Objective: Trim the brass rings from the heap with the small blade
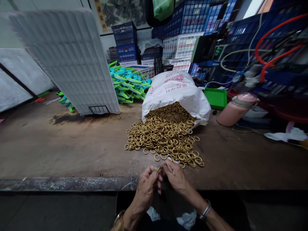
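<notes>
My left hand [148,181] pinches a brass-coloured ring [158,169] between thumb and fingers, just past the table's front edge. Close beside it, my right hand [176,178] has its fingers closed around a thin, pale, narrow piece [169,167] whose kind I cannot make out. The fingertips of both hands meet near the ring. Beyond them, a heap of brass-coloured rings [166,138] spills out over the table from the mouth of a white woven sack [173,88] with red print, lying on its side.
The brown table [72,150] carries a tall ribbed white panel [72,61] on the left. Green and turquoise plastic pieces [130,83] lie behind it. On the right are a green tray [215,98], a pink bottle [237,109] and orange hoses [262,69]. Blue crates [125,41] are stacked behind.
</notes>
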Demonstrator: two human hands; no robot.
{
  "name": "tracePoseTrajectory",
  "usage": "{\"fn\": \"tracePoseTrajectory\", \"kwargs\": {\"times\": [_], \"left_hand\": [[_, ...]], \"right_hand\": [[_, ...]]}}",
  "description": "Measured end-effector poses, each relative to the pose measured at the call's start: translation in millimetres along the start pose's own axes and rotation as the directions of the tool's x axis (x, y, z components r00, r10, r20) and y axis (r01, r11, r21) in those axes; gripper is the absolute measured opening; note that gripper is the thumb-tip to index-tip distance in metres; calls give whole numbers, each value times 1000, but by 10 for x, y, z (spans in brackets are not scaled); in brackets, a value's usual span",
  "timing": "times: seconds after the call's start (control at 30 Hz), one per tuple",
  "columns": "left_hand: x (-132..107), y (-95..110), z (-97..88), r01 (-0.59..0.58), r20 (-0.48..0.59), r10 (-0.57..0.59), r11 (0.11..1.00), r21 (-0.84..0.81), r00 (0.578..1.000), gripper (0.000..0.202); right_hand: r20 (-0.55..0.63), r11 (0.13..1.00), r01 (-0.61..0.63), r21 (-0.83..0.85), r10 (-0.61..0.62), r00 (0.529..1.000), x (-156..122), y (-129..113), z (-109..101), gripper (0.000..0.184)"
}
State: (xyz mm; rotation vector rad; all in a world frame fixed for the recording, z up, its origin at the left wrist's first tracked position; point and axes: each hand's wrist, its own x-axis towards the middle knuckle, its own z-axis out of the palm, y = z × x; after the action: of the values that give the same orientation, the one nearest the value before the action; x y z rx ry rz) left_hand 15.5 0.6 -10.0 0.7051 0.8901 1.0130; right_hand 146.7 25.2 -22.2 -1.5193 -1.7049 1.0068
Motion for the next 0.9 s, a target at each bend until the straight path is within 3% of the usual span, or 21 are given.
{"fn": "tracePoseTrajectory", "kwargs": {"times": [0.07,0.2,0.4,0.53,0.7,0.9], "left_hand": [[2,5,-2,-11,-11,11,1000,11,1000,30],[-5,20,-7,-34,-27,35,998,62,999,29],[-6,36,-19,-50,-50,59,985,167,997,32],[-70,49,-5,-37,-71,48,987,155,996,31],[-210,101,59,-34,76,34,999,3,996,24],[-157,89,-11,17,-20,-22,973,-232,1000,23]], "right_hand": [[56,991,60,-119,-54,997,-49,-19,-11,13],[112,956,117,-271,-89,990,-113,-81,-9,22],[140,922,104,-372,-55,989,-116,-133,20,26],[127,864,57,-501,8,992,-72,-105,-3,26],[6,775,-31,-631,44,999,13,-71,-16,24],[-77,744,-40,-666,-15,997,101,-167,152,23]]}}
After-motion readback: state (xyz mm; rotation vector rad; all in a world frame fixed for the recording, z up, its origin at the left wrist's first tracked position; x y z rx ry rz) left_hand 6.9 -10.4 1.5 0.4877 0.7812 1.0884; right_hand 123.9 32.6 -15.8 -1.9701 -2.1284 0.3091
